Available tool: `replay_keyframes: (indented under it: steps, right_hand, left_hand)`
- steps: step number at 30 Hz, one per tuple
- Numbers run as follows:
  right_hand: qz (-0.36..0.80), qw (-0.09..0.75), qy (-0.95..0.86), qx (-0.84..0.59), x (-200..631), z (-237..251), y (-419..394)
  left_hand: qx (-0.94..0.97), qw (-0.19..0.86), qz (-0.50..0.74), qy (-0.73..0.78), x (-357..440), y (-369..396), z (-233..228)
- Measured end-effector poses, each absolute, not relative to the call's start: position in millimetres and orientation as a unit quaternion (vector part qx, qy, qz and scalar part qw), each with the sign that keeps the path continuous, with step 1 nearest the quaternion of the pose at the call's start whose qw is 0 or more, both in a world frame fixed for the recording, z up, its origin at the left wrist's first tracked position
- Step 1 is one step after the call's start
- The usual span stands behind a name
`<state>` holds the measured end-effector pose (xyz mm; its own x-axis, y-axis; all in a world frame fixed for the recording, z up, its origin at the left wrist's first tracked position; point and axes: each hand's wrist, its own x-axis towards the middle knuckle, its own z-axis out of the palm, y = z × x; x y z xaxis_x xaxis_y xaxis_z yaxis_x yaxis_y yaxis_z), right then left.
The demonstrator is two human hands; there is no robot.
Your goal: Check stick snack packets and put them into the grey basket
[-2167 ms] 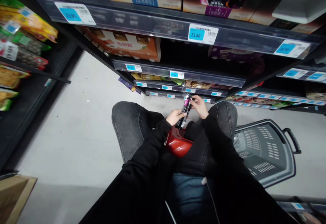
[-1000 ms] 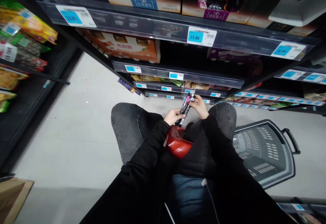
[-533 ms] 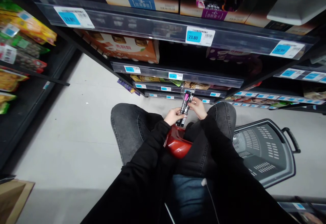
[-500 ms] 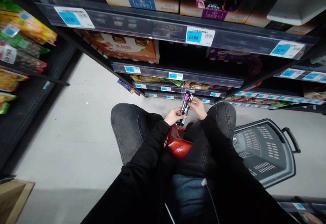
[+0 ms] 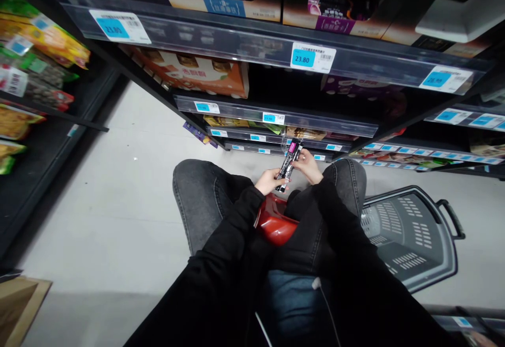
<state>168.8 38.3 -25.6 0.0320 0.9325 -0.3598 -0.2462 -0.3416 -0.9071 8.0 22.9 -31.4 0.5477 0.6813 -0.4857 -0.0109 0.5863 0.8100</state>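
Observation:
Between my knees, both hands hold slim black stick packets (image 5: 289, 162) with a pink patch near the top end; whether it is one or a small bundle I cannot tell. My left hand (image 5: 269, 180) is closed on the lower part, thumb across the front. My right hand (image 5: 309, 167) pinches the upper right edge. The packets tilt, with their top leaning right. Below them is a glossy red seat (image 5: 276, 226), partly hidden by my legs and sleeves.
A grey shopping basket (image 5: 414, 231) stands on the floor at right. Ahead rises a shelf unit with a price rail (image 5: 236, 47), drink boxes (image 5: 197, 70) and packaged goods. Snack bags (image 5: 43, 36) hang at left. A cardboard box (image 5: 23, 305) sits at lower left.
The packets have turned slightly, their pink end now leaning further right. Both hands keep their grip and have barely moved.

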Motion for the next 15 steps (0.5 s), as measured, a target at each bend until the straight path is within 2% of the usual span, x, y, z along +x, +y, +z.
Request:
replay_keyframes:
  steps: [15]
  right_hand:
    - [0.578,0.503,-0.27,-0.583,167.6,-21.2,39.0]
  left_hand:
    - [0.405,0.81,0.191,0.378,6.9,23.3,-27.2]
